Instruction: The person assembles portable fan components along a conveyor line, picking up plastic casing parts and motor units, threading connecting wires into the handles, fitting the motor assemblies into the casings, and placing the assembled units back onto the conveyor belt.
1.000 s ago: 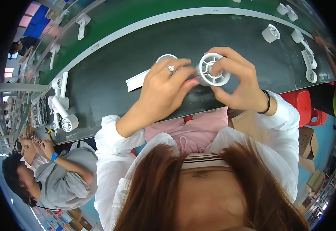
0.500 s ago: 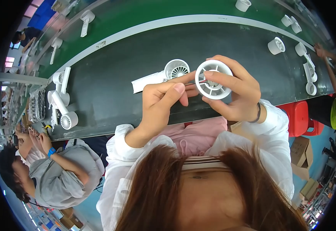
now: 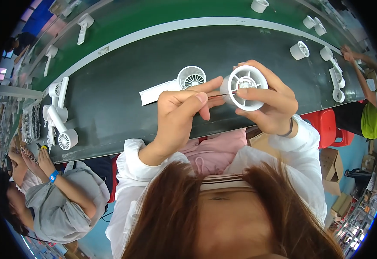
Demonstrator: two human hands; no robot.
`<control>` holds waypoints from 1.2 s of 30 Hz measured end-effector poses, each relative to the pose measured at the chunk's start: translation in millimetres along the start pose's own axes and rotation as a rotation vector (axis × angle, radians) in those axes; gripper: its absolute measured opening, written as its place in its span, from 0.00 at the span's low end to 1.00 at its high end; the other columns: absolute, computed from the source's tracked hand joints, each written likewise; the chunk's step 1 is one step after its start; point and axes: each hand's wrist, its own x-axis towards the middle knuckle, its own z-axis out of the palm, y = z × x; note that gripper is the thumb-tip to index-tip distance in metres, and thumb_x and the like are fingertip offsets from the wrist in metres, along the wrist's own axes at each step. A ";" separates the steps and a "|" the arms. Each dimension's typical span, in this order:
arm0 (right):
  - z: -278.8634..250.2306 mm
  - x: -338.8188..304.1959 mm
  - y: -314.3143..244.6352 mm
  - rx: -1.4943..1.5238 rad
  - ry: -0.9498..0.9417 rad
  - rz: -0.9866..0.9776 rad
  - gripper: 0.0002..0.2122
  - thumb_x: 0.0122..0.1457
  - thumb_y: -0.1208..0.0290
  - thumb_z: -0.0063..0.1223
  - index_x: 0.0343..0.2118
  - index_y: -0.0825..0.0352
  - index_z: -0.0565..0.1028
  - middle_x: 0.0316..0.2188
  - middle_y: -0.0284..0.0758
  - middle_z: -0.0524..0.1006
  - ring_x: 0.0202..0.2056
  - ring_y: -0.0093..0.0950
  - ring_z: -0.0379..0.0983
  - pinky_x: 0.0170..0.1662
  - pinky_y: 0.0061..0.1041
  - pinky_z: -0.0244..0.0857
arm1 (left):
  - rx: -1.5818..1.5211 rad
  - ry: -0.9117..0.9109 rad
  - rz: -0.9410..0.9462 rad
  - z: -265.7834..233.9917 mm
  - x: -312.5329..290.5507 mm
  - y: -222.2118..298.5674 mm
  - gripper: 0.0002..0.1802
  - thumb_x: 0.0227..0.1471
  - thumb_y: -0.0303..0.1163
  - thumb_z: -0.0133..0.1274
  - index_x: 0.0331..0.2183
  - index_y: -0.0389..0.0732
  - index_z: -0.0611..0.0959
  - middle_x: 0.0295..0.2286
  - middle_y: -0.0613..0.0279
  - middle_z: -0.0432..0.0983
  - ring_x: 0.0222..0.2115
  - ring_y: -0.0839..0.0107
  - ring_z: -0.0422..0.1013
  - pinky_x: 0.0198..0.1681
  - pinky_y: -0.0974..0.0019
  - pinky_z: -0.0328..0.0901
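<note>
My right hand (image 3: 269,97) grips a white round fan housing (image 3: 230,83) with spokes and a hub, its thumb pressed over the spokes. From the housing thin dark and red wires (image 3: 216,97) run leftward to my left hand (image 3: 182,108), which pinches them between thumb and fingers. Just beyond the left hand, a white handheld fan shell (image 3: 158,91) lies on the dark worktable, its long handle half open and its round end (image 3: 192,77) showing a slotted grille inside.
Several white fan shells (image 3: 63,116) are piled at the table's left end. A white cup-shaped housing (image 3: 300,50) and more white parts (image 3: 336,75) are at the right. Beyond runs a green belt (image 3: 154,13) carrying parts. One co-worker (image 3: 63,198) sits left, another (image 3: 372,103) right.
The fan housing has moved slightly right and turned, showing more of its side wall. The wires are stretched straighter between my hands. The surroundings have shifted leftward in view.
</note>
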 end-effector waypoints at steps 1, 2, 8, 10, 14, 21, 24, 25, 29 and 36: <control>-0.4 -0.7 -0.9 0.000 0.009 -0.028 0.20 0.37 0.80 0.68 0.38 0.65 0.77 0.45 0.61 0.69 0.42 0.47 0.74 0.42 0.35 0.71 | -0.005 -0.004 -0.004 0.9 -0.4 0.3 0.18 0.53 0.26 0.45 0.17 0.25 0.78 0.45 0.33 0.70 0.40 0.55 0.74 0.47 0.55 0.69; -0.5 -1.4 -1.5 -0.004 0.008 -0.022 0.20 0.37 0.80 0.68 0.38 0.65 0.77 0.45 0.61 0.69 0.42 0.47 0.74 0.42 0.35 0.71 | 0.009 -0.006 0.011 2.2 -0.7 1.8 0.18 0.53 0.25 0.45 0.16 0.25 0.78 0.45 0.33 0.70 0.40 0.55 0.74 0.47 0.55 0.69; 3.0 0.5 -5.0 -0.116 0.059 -0.132 0.18 0.37 0.81 0.67 0.37 0.67 0.79 0.43 0.55 0.71 0.38 0.40 0.75 0.38 0.27 0.71 | 0.030 -0.005 0.018 6.1 -4.8 6.0 0.18 0.51 0.24 0.45 0.15 0.25 0.77 0.45 0.34 0.70 0.41 0.55 0.74 0.47 0.55 0.69; 1.0 3.7 -10.7 -0.190 0.058 -0.069 0.20 0.36 0.80 0.67 0.37 0.66 0.79 0.42 0.55 0.71 0.37 0.41 0.75 0.38 0.27 0.71 | 0.035 0.007 -0.004 6.3 -5.6 5.5 0.18 0.51 0.24 0.45 0.14 0.25 0.77 0.45 0.34 0.70 0.41 0.55 0.74 0.47 0.56 0.69; 2.1 4.4 -13.4 -0.231 0.041 -0.082 0.20 0.35 0.79 0.67 0.37 0.66 0.78 0.41 0.54 0.72 0.35 0.40 0.75 0.35 0.27 0.71 | 0.037 0.051 0.014 7.0 -4.3 -0.4 0.16 0.48 0.22 0.46 0.12 0.26 0.76 0.42 0.35 0.73 0.36 0.58 0.76 0.40 0.61 0.70; 20.4 -0.1 -5.8 -0.367 -0.075 -0.110 0.19 0.37 0.78 0.68 0.36 0.66 0.77 0.42 0.53 0.72 0.34 0.41 0.76 0.35 0.26 0.72 | 1.363 0.166 0.592 -11.6 3.3 -18.3 0.06 0.37 0.22 0.56 0.14 0.35 0.77 0.19 0.55 0.76 0.14 0.64 0.69 0.14 0.67 0.60; 25.1 11.4 -5.3 -0.427 -0.094 -0.077 0.18 0.36 0.78 0.68 0.35 0.66 0.78 0.41 0.51 0.72 0.33 0.41 0.76 0.33 0.26 0.72 | 1.592 0.196 0.633 -27.9 1.9 -11.6 0.07 0.36 0.27 0.61 0.20 0.36 0.79 0.22 0.57 0.76 0.21 0.63 0.71 0.20 0.65 0.64; 24.3 13.8 -4.6 -0.479 -0.094 -0.066 0.18 0.35 0.78 0.68 0.34 0.66 0.78 0.41 0.50 0.73 0.32 0.40 0.76 0.32 0.26 0.72 | 1.618 0.215 0.694 -33.0 3.0 -8.7 0.11 0.35 0.30 0.64 0.24 0.37 0.80 0.24 0.57 0.77 0.25 0.62 0.72 0.26 0.63 0.66; 21.6 18.3 7.4 -0.485 -0.167 -0.023 0.17 0.36 0.78 0.68 0.33 0.66 0.77 0.41 0.49 0.72 0.30 0.40 0.76 0.30 0.26 0.71 | 1.824 0.187 0.560 -64.5 3.1 4.3 0.28 0.33 0.32 0.66 0.41 0.38 0.77 0.29 0.53 0.77 0.36 0.56 0.71 0.43 0.55 0.61; 26.4 35.3 13.2 -0.531 -0.306 -0.056 0.15 0.38 0.78 0.65 0.33 0.66 0.76 0.43 0.49 0.70 0.28 0.39 0.74 0.30 0.29 0.69 | 1.696 -0.036 0.410 -84.6 7.4 5.0 0.22 0.33 0.28 0.64 0.37 0.39 0.80 0.29 0.55 0.77 0.36 0.58 0.72 0.41 0.58 0.62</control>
